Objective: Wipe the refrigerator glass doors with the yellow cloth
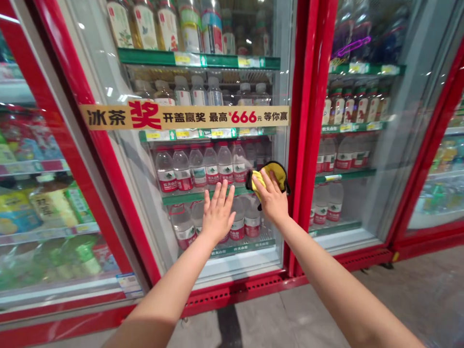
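My right hand (274,202) presses a yellow cloth (278,173) with a dark edge against the glass door (131,166) of a red-framed drinks fridge, close to the frame on the right. Its fingers lie over the cloth, which is bunched under them. Lower and to the left, my left hand (218,212) is open with the fingers stretched out and holds nothing. It is at the glass; whether the palm touches cannot be told. Behind the door, water bottles (210,165) with red caps and labels stand in a row on a green-edged shelf.
A beige banner (184,117) with printed characters crosses the door above my hands. Red upright frames (308,130) separate this door from the fridge section on the right. Another fridge (47,203) with drinks is at the left. Grey floor (268,319) runs along the base.
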Demonstrator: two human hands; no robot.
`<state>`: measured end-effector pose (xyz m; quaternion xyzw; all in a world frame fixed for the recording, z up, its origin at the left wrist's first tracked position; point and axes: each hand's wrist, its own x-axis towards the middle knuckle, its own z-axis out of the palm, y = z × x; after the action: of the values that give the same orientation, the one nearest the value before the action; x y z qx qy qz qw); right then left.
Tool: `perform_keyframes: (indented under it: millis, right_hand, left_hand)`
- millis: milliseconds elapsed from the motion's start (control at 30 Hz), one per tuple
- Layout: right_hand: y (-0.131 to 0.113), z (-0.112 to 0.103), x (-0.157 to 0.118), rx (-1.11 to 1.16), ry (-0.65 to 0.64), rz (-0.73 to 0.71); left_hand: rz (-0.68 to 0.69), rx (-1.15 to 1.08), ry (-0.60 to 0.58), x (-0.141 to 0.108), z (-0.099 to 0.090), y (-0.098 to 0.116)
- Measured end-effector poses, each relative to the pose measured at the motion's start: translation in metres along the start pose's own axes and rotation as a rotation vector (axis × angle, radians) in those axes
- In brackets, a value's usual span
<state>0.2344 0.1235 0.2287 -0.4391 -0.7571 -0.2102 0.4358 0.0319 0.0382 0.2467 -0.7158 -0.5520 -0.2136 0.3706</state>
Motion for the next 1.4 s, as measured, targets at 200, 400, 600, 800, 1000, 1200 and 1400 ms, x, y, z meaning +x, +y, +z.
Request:
perform_keyframes:
  millis: [200, 400, 600, 800, 1000, 1200, 1400]
  right_hand:
    - [0.021, 0.011, -0.039, -0.025, -0.16, -0.055]
    - [0.033, -0.006, 0.012, 0.019, 0.013, 0.154]
    - [0.027, 0.026, -0.038, 0.048, 0.039, 0.162]
    - [0.025, 0.009, 0.018, 0.109, 0.161, 0.227]
    - [0.014, 0.013, 0.006, 0.13, 0.205, 0.225]
    - [0.011, 0.007, 0.016, 0.136, 0.188, 0.257]
    - [0.008, -0.006, 0.053, 0.11, 0.257, 0.221]
  left_hand:
    - [0.029, 0.007, -0.032, 0.007, 0.007, 0.011]
    - [0.059, 0.01, -0.028, 0.021, 0.015, 0.022]
    - [0.062, 0.022, -0.019, 0.018, 0.021, 0.02]
    - [0.075, 0.004, -0.043, 0.011, 0.022, 0.013]
    - [0.101, -0.002, -0.071, 0.009, 0.015, 0.005]
    - [0.212, -0.001, -0.101, 0.009, 0.006, -0.019]
    - [0.254, -0.018, -0.084, 0.002, -0.005, -0.047]
